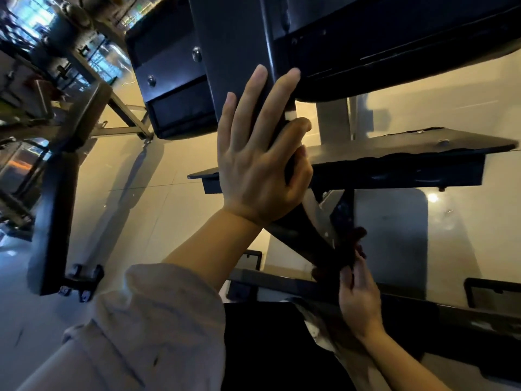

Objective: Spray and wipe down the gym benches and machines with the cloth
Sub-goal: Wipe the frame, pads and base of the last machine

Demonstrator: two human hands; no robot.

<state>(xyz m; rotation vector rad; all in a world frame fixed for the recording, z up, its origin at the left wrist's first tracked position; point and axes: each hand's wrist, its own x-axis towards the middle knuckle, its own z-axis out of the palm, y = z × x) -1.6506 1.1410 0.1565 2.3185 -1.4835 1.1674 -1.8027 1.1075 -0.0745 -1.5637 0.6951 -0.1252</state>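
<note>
I am looking up at the underside of a black gym bench point(394, 52) and its dark steel post point(239, 38). My left hand point(253, 170) lies on that post, three fingers straight up it, forefinger and thumb curled round its right edge. Lower right, my right hand point(358, 300) pinches a dark cloth point(349, 249) and holds it against a slanted black strut point(307, 246) below the flat bracket plate point(394, 153). No spray bottle is in view.
Another black padded bench point(56, 207) on a steel frame stands at the left. Pale glossy floor tiles point(155, 193) lie between the two. More machines crowd the far upper left. A black base rail point(282, 283) runs under my right hand.
</note>
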